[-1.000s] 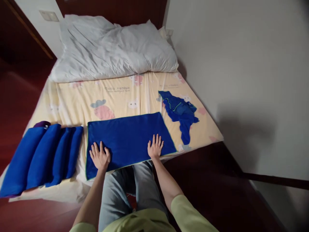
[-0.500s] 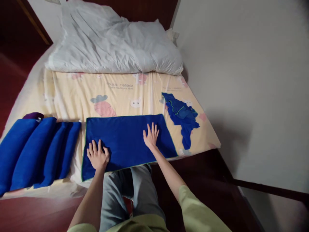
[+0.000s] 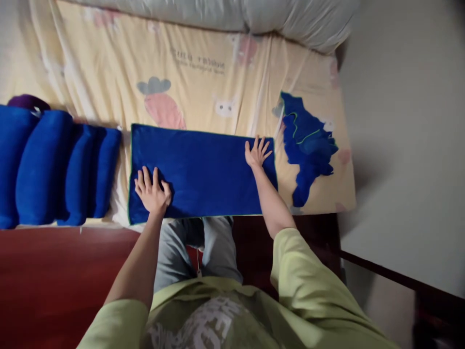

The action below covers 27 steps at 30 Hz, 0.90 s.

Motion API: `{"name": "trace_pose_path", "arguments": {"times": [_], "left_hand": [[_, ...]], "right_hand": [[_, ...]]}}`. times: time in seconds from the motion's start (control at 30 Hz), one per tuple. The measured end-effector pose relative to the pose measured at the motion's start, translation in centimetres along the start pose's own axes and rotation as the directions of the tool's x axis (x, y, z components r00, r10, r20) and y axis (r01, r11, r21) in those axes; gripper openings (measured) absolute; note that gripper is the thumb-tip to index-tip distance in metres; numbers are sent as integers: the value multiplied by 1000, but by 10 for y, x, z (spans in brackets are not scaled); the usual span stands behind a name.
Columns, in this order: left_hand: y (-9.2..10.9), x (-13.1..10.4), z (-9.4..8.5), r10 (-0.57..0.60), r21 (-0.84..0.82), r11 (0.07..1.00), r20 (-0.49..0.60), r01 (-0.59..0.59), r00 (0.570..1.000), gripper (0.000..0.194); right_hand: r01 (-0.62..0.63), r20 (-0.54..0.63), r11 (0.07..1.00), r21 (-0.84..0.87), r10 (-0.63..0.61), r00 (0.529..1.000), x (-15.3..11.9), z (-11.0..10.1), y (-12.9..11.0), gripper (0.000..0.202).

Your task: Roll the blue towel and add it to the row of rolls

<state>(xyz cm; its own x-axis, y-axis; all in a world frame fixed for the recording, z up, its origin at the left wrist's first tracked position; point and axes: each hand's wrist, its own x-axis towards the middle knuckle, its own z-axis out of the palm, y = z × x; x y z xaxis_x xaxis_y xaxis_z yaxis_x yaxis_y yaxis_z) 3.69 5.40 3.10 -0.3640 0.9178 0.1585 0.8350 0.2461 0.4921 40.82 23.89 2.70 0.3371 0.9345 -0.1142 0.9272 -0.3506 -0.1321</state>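
A blue cloth point(image 3: 203, 174) with green edging lies flat near the bed's front edge. My left hand point(image 3: 151, 191) rests on its left part, fingers spread and palm down. Near the cloth's upper right corner, my right hand point(image 3: 257, 152) presses flat with its fingers apart. Neither hand grips anything. To the right of the cloth is a crumpled heap of blue cloth point(image 3: 308, 145) with green edging. Several folded blue cloths point(image 3: 43, 165) lie side by side at the left.
The bed point(image 3: 119, 82) has a cream sheet with carrot and rabbit prints. A grey-white quilt point(image 3: 203, 13) lies across its far side. A dark purple item point(image 3: 28, 102) shows behind the folded cloths. A wall point(image 3: 407, 145) stands at the right.
My right hand has slid right and toward the far right corner of the flat cloth. My left hand remains on the left part. The view has tilted down.
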Motion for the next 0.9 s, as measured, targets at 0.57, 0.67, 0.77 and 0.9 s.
{"name": "trace_pose_path", "arguments": {"times": [0.57,0.67,0.77,0.9], "left_hand": [[-5,2,6,57,15,998,99,-59,993,55],[-2,1,3,38,33,999,76,-40,996,56],[4,-3,-5,27,47,998,37,-29,999,57],[2,0,-14,33,20,999,12,-33,999,58]], "right_hand": [[345,17,936,-66,-345,939,-72,3,93,67],[324,77,946,-29,-321,944,-65,-5,89,67],[288,119,954,77,-296,948,-75,-27,71,68],[271,-105,896,352,-250,962,-170,-48,32,65]]}}
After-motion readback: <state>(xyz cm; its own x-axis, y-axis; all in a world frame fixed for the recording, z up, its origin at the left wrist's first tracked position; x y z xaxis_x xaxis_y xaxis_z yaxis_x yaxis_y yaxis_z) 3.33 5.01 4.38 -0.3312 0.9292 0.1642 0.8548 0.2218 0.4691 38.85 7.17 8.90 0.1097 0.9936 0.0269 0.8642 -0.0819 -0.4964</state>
